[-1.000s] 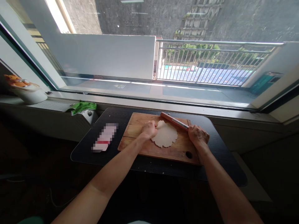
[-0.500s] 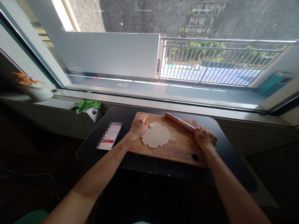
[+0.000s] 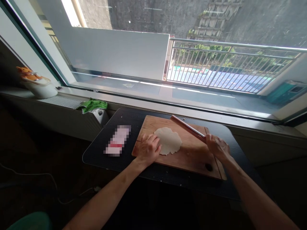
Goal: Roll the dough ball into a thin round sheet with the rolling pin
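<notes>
A thin, ragged-edged sheet of dough (image 3: 169,141) lies flat on the wooden cutting board (image 3: 153,123). My left hand (image 3: 150,149) rests at the dough's left edge, its fingers bent and closed on the rim; the fingertips are partly hidden. At the board's right side, my right hand (image 3: 217,146) is wrapped round the near end of a rolling pin (image 3: 188,127). The pin slants away to the back of the board, apart from the dough.
A black table (image 3: 100,150) carries the board and a phone (image 3: 118,140) with a blurred screen. Behind stand a window and a sill with a green cloth (image 3: 94,104) and a white pot (image 3: 40,88). A cable (image 3: 35,173) runs at the lower left.
My left hand has moved toward me along the dough's left edge, and the dough looks slightly turned. My right hand keeps its hold on the rolling pin. The view has shifted a little.
</notes>
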`<state>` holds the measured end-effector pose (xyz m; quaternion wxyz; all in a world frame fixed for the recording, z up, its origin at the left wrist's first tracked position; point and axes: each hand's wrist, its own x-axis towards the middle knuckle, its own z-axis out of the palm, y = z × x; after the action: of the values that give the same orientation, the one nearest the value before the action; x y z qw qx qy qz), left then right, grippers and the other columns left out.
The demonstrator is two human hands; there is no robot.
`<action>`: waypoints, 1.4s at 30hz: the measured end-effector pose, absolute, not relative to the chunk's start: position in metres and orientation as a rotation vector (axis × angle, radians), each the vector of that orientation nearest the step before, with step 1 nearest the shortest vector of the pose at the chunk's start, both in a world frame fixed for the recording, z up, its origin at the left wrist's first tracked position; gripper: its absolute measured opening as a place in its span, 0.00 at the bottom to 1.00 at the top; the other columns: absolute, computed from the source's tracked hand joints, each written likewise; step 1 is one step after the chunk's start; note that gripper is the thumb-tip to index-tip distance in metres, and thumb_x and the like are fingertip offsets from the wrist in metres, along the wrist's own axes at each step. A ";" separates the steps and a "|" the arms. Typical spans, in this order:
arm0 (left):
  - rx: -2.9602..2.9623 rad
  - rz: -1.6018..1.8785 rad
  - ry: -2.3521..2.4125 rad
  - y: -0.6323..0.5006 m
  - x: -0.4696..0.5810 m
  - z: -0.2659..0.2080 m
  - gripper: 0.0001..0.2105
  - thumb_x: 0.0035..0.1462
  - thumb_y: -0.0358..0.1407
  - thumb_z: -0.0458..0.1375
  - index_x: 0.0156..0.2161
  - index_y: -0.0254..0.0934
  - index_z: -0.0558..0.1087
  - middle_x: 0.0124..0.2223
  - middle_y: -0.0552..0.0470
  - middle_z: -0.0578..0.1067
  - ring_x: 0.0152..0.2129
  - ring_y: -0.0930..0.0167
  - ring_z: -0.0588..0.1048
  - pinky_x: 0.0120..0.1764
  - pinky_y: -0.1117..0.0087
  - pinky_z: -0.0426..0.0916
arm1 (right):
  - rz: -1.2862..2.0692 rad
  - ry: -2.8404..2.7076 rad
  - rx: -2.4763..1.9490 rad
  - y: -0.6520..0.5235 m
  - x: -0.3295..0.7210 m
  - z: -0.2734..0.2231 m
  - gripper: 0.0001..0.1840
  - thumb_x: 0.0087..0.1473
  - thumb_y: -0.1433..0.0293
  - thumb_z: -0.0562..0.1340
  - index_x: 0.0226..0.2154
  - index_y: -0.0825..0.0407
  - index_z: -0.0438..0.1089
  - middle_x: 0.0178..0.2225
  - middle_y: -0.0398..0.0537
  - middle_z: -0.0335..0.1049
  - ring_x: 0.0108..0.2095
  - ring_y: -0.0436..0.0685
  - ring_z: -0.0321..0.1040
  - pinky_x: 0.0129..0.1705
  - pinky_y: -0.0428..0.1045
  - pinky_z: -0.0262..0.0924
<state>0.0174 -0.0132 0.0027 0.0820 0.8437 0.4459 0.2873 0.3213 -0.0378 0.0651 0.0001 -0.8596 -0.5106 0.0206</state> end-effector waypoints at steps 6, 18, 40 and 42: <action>2.483 1.150 1.110 -0.047 -0.001 -0.010 0.10 0.65 0.30 0.52 0.43 0.39 0.76 0.46 0.49 0.81 0.47 0.66 0.77 0.67 0.47 0.49 | 0.091 -1.944 -2.533 -0.041 0.269 0.063 0.25 0.67 0.66 0.45 0.36 0.52 0.75 0.41 0.57 0.78 0.42 0.60 0.74 0.45 0.52 0.61; 2.433 1.110 1.119 -0.051 0.002 -0.012 0.11 0.64 0.32 0.53 0.47 0.41 0.77 0.50 0.47 0.79 0.51 0.63 0.75 0.68 0.45 0.47 | -0.093 -1.991 -1.945 0.027 0.160 0.030 0.22 0.67 0.57 0.50 0.51 0.50 0.71 0.57 0.57 0.69 0.60 0.65 0.59 0.60 0.62 0.51; 2.383 1.162 1.116 -0.052 0.002 -0.011 0.11 0.64 0.31 0.53 0.45 0.40 0.78 0.46 0.49 0.81 0.49 0.64 0.76 0.70 0.46 0.44 | -0.085 -1.885 -1.975 0.063 0.181 0.032 0.25 0.66 0.61 0.49 0.59 0.55 0.65 0.56 0.61 0.69 0.56 0.66 0.61 0.59 0.61 0.54; 2.367 1.169 1.118 -0.052 0.002 -0.011 0.10 0.64 0.30 0.54 0.43 0.40 0.78 0.47 0.49 0.81 0.48 0.64 0.76 0.70 0.46 0.41 | -0.096 -2.039 -1.868 0.046 0.175 0.028 0.25 0.67 0.60 0.49 0.59 0.54 0.64 0.57 0.60 0.68 0.58 0.65 0.61 0.60 0.60 0.53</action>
<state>0.0021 -0.0524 -0.0107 0.1370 0.8178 0.3862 0.4041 0.1750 0.0456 0.0279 0.1862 -0.6633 -0.7240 -0.0340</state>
